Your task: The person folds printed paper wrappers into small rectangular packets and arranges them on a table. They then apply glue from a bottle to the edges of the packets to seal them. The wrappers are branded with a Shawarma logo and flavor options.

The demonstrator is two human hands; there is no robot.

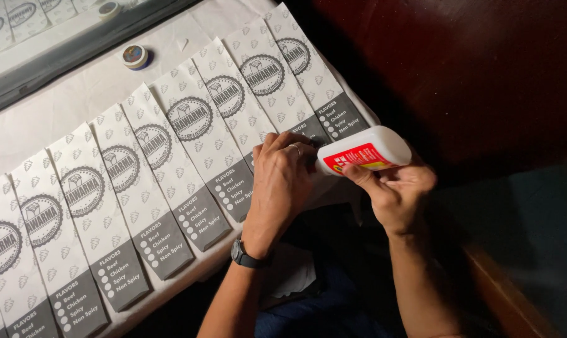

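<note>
Now squeezing glue bottle (365, 154) tight in right hand (396, 194), left hand (282, 178) pressing paper bag (296, 134) beside nozzle; squeezing harder might blob glue.

We see a row of overlapping white paper sleeves (139, 188) with round grey emblems and grey bottom panels, running diagonally across the table. A white glue bottle (365, 150) at the row's right end carries a red-and-yellow label (357, 158).
</note>
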